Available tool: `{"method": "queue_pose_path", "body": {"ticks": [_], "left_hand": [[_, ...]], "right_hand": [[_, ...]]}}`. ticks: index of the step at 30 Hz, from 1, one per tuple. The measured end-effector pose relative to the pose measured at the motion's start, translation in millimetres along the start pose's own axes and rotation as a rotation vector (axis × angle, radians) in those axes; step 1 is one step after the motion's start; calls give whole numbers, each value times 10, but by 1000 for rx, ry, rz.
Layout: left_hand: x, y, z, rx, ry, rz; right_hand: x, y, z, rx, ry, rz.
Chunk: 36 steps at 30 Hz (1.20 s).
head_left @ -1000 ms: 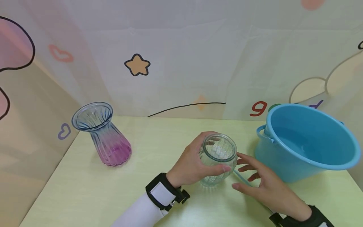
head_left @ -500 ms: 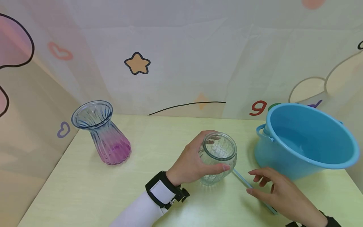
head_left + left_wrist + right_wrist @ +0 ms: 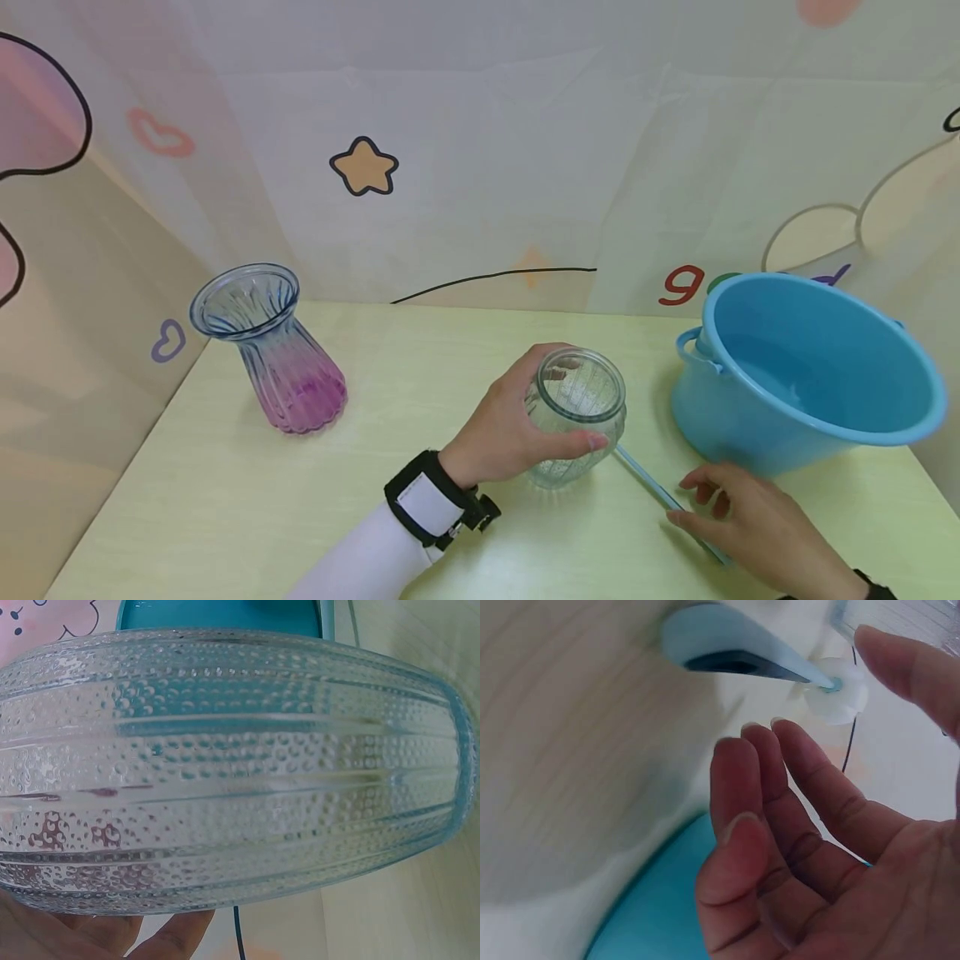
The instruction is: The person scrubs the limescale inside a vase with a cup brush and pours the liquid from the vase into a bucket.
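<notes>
My left hand [image 3: 506,421] grips a clear, dimpled glass jar [image 3: 577,412] that stands upright on the pale table [image 3: 420,392]. In the left wrist view the jar [image 3: 225,772] fills the frame, with my fingers [image 3: 90,937] under it. A thin blue stick [image 3: 648,483] lies on the table from the jar's base toward the near right. My right hand [image 3: 738,512] hovers at the stick's near part with relaxed fingers and holds nothing. In the right wrist view the right hand [image 3: 817,847] shows an empty palm, and the blue stick [image 3: 735,652] is beyond the fingertips.
A blue plastic bucket [image 3: 810,375] with water in it stands at the right, close behind my right hand. A ribbed vase [image 3: 277,358], clear at the top and purple at the bottom, stands at the far left. A printed cloth backdrop [image 3: 480,167] closes off the back.
My right hand has drawn away from the jar, moving right and toward the near edge along the stick. My left hand and the jar have stayed put.
</notes>
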<state>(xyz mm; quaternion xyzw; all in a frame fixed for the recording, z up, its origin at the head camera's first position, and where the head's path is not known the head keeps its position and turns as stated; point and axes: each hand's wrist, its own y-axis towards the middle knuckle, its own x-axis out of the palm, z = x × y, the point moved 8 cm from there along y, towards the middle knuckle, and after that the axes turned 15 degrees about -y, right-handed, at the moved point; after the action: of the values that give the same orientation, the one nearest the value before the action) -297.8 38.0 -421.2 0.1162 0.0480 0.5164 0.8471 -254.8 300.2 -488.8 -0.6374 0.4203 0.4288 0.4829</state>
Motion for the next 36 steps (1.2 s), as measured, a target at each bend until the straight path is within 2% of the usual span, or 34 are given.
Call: {"method": "queue_pose_path", "body": {"ticks": [8,18,23,28,30,33,36], "left_hand": [[1,0,-3,-2,0,-2],[-4,-5,8,7,13,4],[-2,-1,2,7,23,6],[-8,3,-2,13,28,8],[-10,4,-1,15,26,9],[-10,2,-1,15,21,7],[-8,-2,-2,13,19,5]], "right_hand": [[104,0,61,27,-64,-11],[208,74,84,88,-70,-107],[165,37,76,88,-66,-79],[38,1,59,102,-75,-11],[-35,-21,48,109,-77,44],[-177,-95,1,106,-88,191],[-348,-201,-74,94,-82,404]]}}
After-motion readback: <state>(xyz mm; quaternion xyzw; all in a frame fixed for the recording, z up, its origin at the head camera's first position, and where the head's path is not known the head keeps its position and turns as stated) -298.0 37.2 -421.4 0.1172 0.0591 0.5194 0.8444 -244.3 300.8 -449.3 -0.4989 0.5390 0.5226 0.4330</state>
